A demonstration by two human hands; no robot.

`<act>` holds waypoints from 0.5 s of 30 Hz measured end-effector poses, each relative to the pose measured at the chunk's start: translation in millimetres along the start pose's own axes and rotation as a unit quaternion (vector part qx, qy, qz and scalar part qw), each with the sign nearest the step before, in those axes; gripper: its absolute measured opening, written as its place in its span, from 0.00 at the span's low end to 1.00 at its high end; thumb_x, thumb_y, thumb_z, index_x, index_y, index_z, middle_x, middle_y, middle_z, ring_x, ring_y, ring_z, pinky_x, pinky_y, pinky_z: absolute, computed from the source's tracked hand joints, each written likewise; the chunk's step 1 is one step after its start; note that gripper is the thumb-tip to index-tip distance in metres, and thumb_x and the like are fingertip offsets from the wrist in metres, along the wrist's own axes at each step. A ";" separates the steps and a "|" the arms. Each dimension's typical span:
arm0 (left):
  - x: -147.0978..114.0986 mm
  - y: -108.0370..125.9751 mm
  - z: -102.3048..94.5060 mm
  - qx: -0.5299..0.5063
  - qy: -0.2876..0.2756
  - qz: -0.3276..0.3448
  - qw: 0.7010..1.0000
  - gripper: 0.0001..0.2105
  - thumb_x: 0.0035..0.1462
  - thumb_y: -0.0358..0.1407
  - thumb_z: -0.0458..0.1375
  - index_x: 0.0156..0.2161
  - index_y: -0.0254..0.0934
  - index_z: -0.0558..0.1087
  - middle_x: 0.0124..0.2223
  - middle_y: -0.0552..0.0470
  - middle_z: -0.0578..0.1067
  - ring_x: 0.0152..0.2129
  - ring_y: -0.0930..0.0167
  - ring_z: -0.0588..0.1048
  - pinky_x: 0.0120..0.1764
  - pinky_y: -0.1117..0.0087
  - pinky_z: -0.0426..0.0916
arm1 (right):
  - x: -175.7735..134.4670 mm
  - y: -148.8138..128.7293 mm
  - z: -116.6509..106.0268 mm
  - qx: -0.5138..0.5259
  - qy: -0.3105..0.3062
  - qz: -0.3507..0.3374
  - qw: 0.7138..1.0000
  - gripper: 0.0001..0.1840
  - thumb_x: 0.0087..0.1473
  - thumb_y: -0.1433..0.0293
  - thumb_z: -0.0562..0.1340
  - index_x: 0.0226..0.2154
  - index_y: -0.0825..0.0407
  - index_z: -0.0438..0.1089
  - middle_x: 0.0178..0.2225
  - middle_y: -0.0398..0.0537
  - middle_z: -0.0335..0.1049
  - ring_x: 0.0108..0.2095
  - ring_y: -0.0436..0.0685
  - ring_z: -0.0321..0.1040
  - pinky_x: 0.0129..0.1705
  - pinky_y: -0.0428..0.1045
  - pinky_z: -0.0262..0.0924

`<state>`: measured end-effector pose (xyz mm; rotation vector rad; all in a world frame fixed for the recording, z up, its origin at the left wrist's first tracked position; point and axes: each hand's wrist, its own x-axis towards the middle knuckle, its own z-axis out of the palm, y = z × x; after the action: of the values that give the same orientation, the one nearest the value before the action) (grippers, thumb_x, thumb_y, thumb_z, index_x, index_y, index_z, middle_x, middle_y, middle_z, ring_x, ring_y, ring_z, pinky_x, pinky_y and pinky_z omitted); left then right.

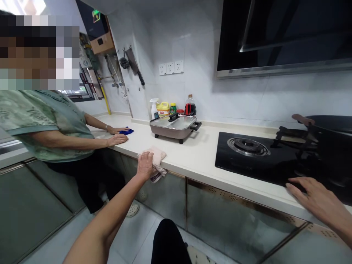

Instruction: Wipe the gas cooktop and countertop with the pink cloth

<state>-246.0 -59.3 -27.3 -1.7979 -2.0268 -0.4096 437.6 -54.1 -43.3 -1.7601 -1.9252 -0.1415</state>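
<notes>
My left hand [145,165] lies over a pale pink cloth [158,157] at the counter's front edge, its fingers pressed onto the fabric. Part of the cloth hangs over the edge and shows a purple label or print. Beyond it, an electric pan [173,131] with a glass lid and black handles stands on short feet. Far to the right, my right hand [316,194] rests at the front edge of the black gas stove [247,165], fingers apart and holding nothing.
A person [55,128] stands at the left, one hand on a blue cloth [127,131]. Bottles [190,105] and a spray bottle [154,107] stand behind the pan. A black wok [335,124] sits on the right burner. A cleaver [134,64] hangs on the wall.
</notes>
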 end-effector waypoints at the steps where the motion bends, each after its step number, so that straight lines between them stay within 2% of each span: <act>1: -0.5 7.0 -2.4 0.003 -0.007 0.008 1.000 0.35 0.54 0.43 0.65 0.65 0.38 0.62 0.67 0.34 0.64 0.65 0.47 0.58 0.66 0.48 0.51 | 0.5 0.7 0.2 -0.003 -0.011 0.001 1.000 0.33 0.58 0.43 0.48 0.47 0.47 0.75 0.54 0.59 0.74 0.57 0.70 0.70 0.54 0.62 0.63; 6: -5.8 58.1 -11.9 -0.003 -0.031 0.102 0.994 0.33 0.54 0.45 0.66 0.62 0.37 0.66 0.62 0.34 0.68 0.59 0.46 0.63 0.62 0.45 0.52 | 1.0 2.9 1.9 -0.003 -0.024 0.004 1.000 0.34 0.58 0.43 0.48 0.49 0.48 0.73 0.55 0.60 0.72 0.58 0.71 0.68 0.56 0.63 0.62; 10: -10.4 89.3 -4.5 -0.041 -0.021 0.185 0.982 0.31 0.55 0.46 0.65 0.63 0.40 0.67 0.62 0.36 0.69 0.59 0.47 0.63 0.61 0.46 0.53 | -2.3 3.2 0.2 0.024 -0.015 -0.007 1.000 0.32 0.60 0.44 0.49 0.49 0.49 0.73 0.54 0.61 0.73 0.58 0.70 0.68 0.61 0.63 0.59; 13: -6.9 80.6 3.0 -0.068 -0.033 0.227 0.971 0.28 0.59 0.44 0.62 0.64 0.41 0.67 0.64 0.37 0.69 0.60 0.49 0.63 0.62 0.48 0.53 | -4.5 6.4 -0.5 0.046 -0.021 -0.001 0.999 0.33 0.61 0.44 0.50 0.50 0.49 0.74 0.56 0.62 0.72 0.59 0.71 0.68 0.64 0.63 0.58; 15: -2.0 58.5 3.3 -0.072 -0.050 0.207 0.974 0.28 0.60 0.42 0.62 0.64 0.42 0.67 0.65 0.38 0.68 0.62 0.52 0.62 0.64 0.50 0.52 | -4.7 10.1 0.9 0.051 -0.025 0.008 0.998 0.33 0.60 0.44 0.50 0.51 0.48 0.74 0.57 0.61 0.72 0.59 0.71 0.69 0.64 0.64 0.58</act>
<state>-188.2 -51.9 -33.8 -2.3035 -1.6523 -0.3492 447.0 -56.4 -48.8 -1.7271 -1.9165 0.0059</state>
